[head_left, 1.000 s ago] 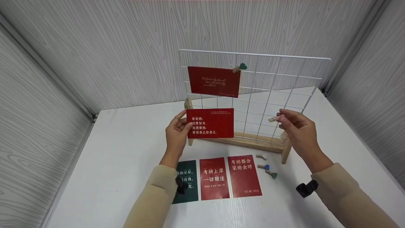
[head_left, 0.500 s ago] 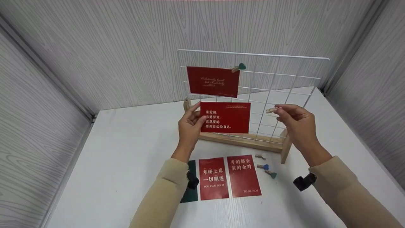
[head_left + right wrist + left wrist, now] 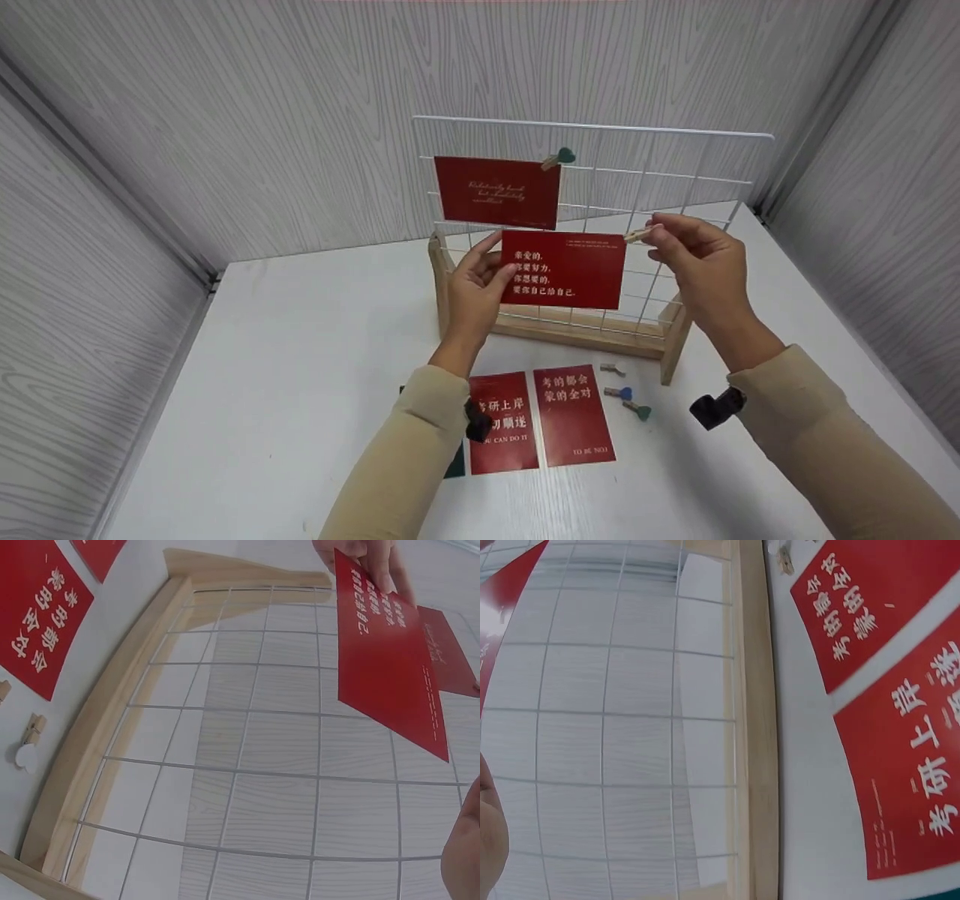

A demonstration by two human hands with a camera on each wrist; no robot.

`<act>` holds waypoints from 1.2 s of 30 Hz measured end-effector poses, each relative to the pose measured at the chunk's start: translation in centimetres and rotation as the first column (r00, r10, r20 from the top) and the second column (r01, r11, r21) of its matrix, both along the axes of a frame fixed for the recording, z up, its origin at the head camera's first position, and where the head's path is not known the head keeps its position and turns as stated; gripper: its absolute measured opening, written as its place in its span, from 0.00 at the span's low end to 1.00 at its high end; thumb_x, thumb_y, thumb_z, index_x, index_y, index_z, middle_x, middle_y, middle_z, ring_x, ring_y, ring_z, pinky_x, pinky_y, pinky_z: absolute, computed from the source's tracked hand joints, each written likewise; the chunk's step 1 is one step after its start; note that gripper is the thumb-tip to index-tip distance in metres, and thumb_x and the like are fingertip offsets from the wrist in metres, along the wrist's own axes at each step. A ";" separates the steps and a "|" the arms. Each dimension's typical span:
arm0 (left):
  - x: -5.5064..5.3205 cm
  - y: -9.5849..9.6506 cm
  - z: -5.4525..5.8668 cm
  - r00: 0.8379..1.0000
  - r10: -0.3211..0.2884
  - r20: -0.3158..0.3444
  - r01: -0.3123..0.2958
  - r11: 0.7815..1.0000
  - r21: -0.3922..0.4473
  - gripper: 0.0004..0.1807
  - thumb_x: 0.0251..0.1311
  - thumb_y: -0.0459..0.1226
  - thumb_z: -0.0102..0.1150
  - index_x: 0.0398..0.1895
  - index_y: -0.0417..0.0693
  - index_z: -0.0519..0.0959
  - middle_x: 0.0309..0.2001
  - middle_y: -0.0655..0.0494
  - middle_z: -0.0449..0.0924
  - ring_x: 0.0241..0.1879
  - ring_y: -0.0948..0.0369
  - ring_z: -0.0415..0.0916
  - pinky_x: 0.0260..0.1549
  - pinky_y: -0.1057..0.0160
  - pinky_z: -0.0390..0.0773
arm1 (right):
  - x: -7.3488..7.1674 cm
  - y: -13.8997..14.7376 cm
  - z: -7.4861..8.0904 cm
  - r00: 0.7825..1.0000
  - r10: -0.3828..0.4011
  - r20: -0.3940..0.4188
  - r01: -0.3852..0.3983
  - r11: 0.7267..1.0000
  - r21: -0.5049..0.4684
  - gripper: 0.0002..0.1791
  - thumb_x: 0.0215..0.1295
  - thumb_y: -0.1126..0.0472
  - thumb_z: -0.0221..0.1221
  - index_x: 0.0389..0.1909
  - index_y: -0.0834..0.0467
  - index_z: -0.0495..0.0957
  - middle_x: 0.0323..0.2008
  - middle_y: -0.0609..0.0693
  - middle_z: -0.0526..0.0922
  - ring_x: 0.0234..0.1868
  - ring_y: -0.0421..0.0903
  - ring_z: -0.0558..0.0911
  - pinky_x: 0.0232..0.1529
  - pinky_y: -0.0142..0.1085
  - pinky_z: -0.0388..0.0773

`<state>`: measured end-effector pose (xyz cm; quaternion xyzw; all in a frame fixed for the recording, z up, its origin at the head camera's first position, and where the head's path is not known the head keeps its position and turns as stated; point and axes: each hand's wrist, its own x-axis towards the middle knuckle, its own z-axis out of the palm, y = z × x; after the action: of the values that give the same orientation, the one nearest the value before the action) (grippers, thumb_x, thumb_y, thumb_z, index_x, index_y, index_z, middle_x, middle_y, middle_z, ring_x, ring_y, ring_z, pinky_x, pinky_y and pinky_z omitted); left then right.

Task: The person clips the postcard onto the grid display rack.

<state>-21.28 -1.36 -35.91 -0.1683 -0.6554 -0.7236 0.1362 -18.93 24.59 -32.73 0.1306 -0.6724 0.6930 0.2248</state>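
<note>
In the head view, the left hand [image 3: 474, 296] pinches a red postcard [image 3: 570, 274] by its left edge, thumb in front. The postcard is in front of the white wire grid panel [image 3: 592, 127], below and to the right of a red English-script card [image 3: 497, 193] pinned at its upper right corner by a green-heart clothespin [image 3: 557, 159]. The right hand [image 3: 701, 266] pinches a small wooden clothespin [image 3: 637, 235] at the held postcard's upper right corner; whether it bites the paper is hard to tell. The panel stands in a wooden base [image 3: 577, 333]. On the white table [image 3: 285, 375] lie a "YOU CAN DO IT" card [image 3: 506, 431], a "TO BE NO1" card [image 3: 576, 416] and a dark green card [image 3: 456, 465], mostly hidden by the left sleeve [image 3: 405, 450]. Three more mini clothespins lie beside them

In the left wrist view, part of a hand shows at the left edge, its grip out of frame, with the panel and two red table cards beyond

In the right wrist view, the left hand's fingers hold the postcard at the top; the right hand is cut off at the right edge
</note>
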 end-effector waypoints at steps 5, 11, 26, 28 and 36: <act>-0.9 1.3 -0.2 1.000 -0.021 -0.018 0.022 0.999 0.025 0.25 0.60 0.23 0.56 0.62 0.35 0.70 0.43 0.43 0.79 0.42 0.56 0.78 0.43 0.59 0.80 | -0.3 -0.1 0.8 1.000 0.022 -0.002 -0.022 1.000 0.010 0.15 0.63 0.69 0.60 0.51 0.68 0.79 0.45 0.59 0.81 0.44 0.49 0.82 0.46 0.35 0.79; -2.3 2.7 -0.8 0.998 -0.018 -0.064 0.019 0.999 0.026 0.25 0.60 0.25 0.58 0.63 0.39 0.71 0.42 0.47 0.78 0.42 0.58 0.77 0.42 0.60 0.79 | -0.7 -0.3 1.6 0.999 0.046 -0.029 -0.046 0.999 -0.007 0.15 0.63 0.70 0.60 0.49 0.70 0.78 0.43 0.58 0.82 0.42 0.48 0.82 0.45 0.33 0.79; -2.8 4.7 0.5 0.990 -0.006 -0.138 0.011 0.999 0.037 0.24 0.59 0.25 0.59 0.60 0.39 0.73 0.42 0.50 0.78 0.42 0.61 0.75 0.41 0.61 0.78 | -1.4 -1.0 3.9 0.999 -0.032 -0.028 0.032 0.999 0.020 0.15 0.59 0.66 0.64 0.46 0.67 0.81 0.39 0.55 0.84 0.38 0.47 0.82 0.40 0.32 0.80; -2.9 4.9 0.7 0.990 -0.011 -0.141 0.017 0.999 0.044 0.24 0.59 0.25 0.59 0.61 0.39 0.73 0.41 0.50 0.78 0.41 0.61 0.76 0.40 0.61 0.78 | -1.5 -1.1 4.1 0.999 -0.033 -0.019 0.033 0.999 0.012 0.14 0.59 0.66 0.64 0.46 0.67 0.81 0.38 0.55 0.84 0.37 0.46 0.82 0.40 0.31 0.80; -3.1 5.7 1.3 0.988 0.000 -0.154 0.010 0.998 0.059 0.24 0.59 0.25 0.59 0.60 0.38 0.73 0.40 0.49 0.80 0.41 0.62 0.77 0.40 0.60 0.79 | -1.8 -1.6 4.9 1.000 -0.028 0.014 0.028 1.000 -0.015 0.15 0.57 0.65 0.66 0.45 0.66 0.82 0.38 0.55 0.84 0.36 0.45 0.82 0.38 0.29 0.80</act>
<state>-24.40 4.33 -34.61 -0.2211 -0.6205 -0.7281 0.1895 -20.78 23.01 -27.80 0.1148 -0.6705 0.6957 0.2308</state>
